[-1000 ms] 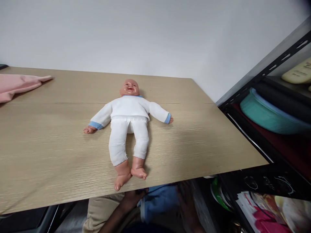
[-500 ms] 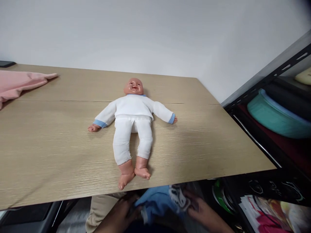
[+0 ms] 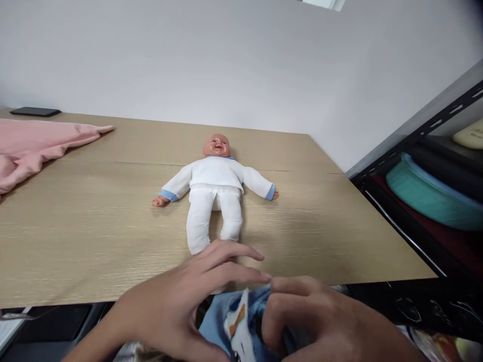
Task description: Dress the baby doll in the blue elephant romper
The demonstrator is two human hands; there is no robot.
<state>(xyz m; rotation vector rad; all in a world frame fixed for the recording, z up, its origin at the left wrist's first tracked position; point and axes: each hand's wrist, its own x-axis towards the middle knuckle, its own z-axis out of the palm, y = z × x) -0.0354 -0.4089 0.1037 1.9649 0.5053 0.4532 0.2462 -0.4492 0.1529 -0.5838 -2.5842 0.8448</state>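
blue cloth (image 3: pixel 216 318) in right hand (image 3: pixel 320 318), left hand (image 3: pixel 175 304) spread

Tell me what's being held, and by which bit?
The right hand holds the blue cloth by its right side; whether the left hand grips it can't be told.

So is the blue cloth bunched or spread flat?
Bunched, from what shows: the blue cloth is creased between the left hand and right hand, which hide part of it.

The blue garment (image 3: pixel 218 322) at six o'clock is matt cloth; the doll's head (image 3: pixel 217 146), glossy plastic; the surface (image 3: pixel 320 226), wood-grained. At three o'clock, the basin (image 3: pixel 426 196) looks smooth plastic.
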